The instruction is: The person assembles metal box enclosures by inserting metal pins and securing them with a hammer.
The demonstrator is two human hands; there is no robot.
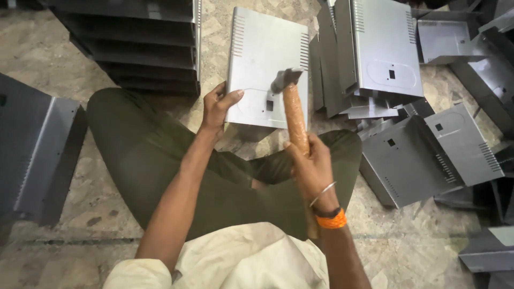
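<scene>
Pointing away — hammer [295, 115], head up

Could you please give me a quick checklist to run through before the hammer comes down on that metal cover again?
1. Hammer grip: the right hand is wrapped around the wooden handle of the hammer: ok.
2. Cover held: the left hand grips the left edge of the grey metal cover: ok.
3. Fingers out of the way: the left hand sits at the edge, apart from the hammer head: ok.
4. Cover seated flat: its underside is hidden: cannot tell.
5. Hammer head tight on the handle: blurred: cannot tell.
6. Room around: other metal covers lie close on the right, crowding the floor: not ok.
</scene>
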